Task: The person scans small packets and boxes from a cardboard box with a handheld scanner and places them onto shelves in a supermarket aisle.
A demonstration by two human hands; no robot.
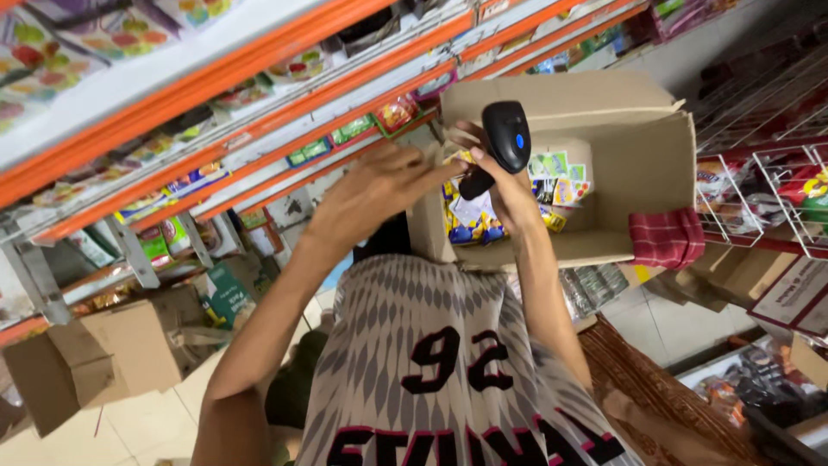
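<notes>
While gripping the black barcode scanner (504,136) in the right hand (515,197), aim squarely at the snack packet (455,158) pinched by the left hand (379,185) at the cardboard box (604,103) mouth.

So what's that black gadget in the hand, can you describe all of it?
The scanner is a black handheld barcode reader, plastic by the look, with a rounded head bearing a small blue button and a slimmer handle below. The right hand grips that handle, tilting the head up in front of an open cardboard box holding colourful packets. The left hand is close beside it, not touching.
</notes>
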